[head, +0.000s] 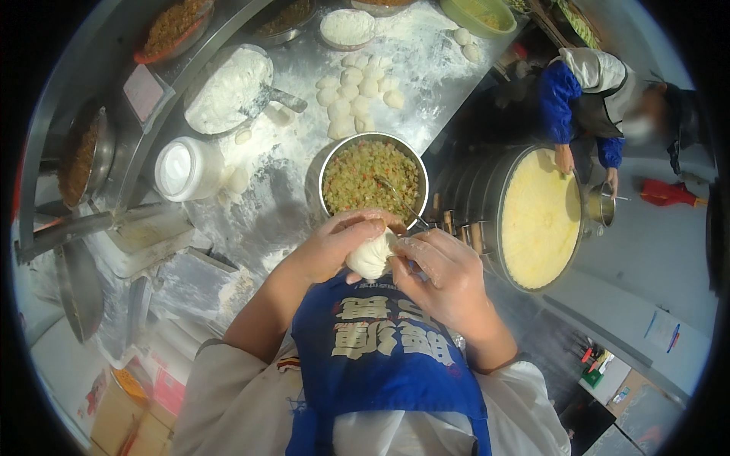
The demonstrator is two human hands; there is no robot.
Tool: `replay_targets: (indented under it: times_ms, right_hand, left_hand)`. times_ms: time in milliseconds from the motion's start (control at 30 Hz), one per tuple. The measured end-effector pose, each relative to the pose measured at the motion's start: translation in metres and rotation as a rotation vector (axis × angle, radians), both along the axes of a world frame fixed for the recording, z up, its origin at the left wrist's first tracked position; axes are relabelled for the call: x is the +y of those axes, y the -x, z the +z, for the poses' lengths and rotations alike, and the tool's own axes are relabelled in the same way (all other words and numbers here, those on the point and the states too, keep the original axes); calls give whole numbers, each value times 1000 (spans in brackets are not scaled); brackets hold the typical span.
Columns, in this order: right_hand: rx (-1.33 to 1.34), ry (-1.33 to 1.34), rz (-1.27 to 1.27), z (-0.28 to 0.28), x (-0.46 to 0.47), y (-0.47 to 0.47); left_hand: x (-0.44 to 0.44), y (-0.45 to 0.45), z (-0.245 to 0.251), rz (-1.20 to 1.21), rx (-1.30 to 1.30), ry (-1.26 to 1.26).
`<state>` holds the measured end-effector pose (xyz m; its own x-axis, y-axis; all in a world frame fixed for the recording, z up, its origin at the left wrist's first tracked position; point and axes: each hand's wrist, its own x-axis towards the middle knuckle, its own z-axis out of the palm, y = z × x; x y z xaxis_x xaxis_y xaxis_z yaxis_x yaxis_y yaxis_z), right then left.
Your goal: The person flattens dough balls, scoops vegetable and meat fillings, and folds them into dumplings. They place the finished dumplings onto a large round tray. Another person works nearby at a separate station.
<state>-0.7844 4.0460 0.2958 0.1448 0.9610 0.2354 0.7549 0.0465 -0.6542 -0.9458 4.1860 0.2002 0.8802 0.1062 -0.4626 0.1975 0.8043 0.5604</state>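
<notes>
A pleated dough bun (370,257) rests in my left hand (336,242), whose fingers curl round it above the blue apron. My right hand (439,271) pinches the bun's gathered edge between thumb and fingers. Just beyond my hands stands a steel bowl (422,171) of chopped vegetable filling (365,171), with a metal spoon (399,196) leaning in it. Several flattened dough pieces (359,85) lie on the floured steel table (274,188) behind the bowl.
At the left are a flour heap (228,85) with a scoop (285,98) and a white tub (185,169). A flour bowl (348,27) and green basin (479,17) stand far back. To the right, a co-worker (599,97) in blue sleeves reaches over a large round steamer (542,216).
</notes>
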Motion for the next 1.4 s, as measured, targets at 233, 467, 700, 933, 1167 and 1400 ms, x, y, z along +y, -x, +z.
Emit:
replay_targets:
  times_ms: [233,467,700,933,1167,1400]
  right_hand:
    - [-46,24,100,-9,-4,-4]
    - [-47,88,259,-13,-2,-11]
    - [-30,47,290,-16,6,-14]
    - [314,218,202,-66,21,-34]
    - [90,305,-233,-199,77,-52]
    - [-147,289,6,-256,121,-53]
  left_hand:
    - [-12,-2,-20,96,-50,144]
    - [-10,5,-36,-52,-19,-78]
    - [-11,13,-43,-23,-88,-94]
    - [-17,21,-85,150,-152,286]
    - [-6,48,-128,514,61,301]
    - [22,62,-125,643,166,250]
